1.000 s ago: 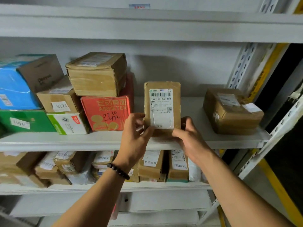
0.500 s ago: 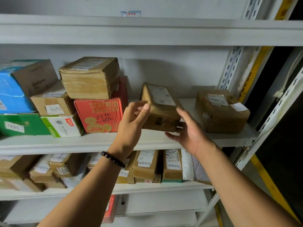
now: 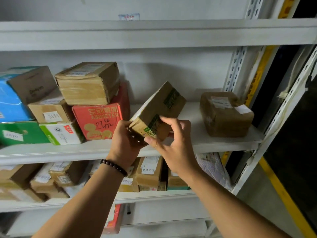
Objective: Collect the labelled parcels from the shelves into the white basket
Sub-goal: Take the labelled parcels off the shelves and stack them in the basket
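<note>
A small brown cardboard parcel [image 3: 160, 107] with green print is held tilted in the air in front of the middle shelf [image 3: 192, 143]. My left hand [image 3: 126, 140] grips its lower left corner from underneath. My right hand [image 3: 173, 141] pinches its lower end with thumb and curled fingers. The parcel's white label faces away to the upper left, with only its edge showing. The white basket is not in view.
A stack of boxes fills the shelf's left part, among them a red box [image 3: 97, 121] and a taped brown box [image 3: 89, 83] on top. Another brown parcel [image 3: 224, 114] sits at the shelf's right end. Several labelled parcels [image 3: 149, 170] crowd the lower shelf. A perforated white upright [image 3: 236, 66] stands at the right.
The parcel stood upright on the shelf with its label toward me. Both hands tipped it back, lifted it and turned it, so its green-printed side now faces me.
</note>
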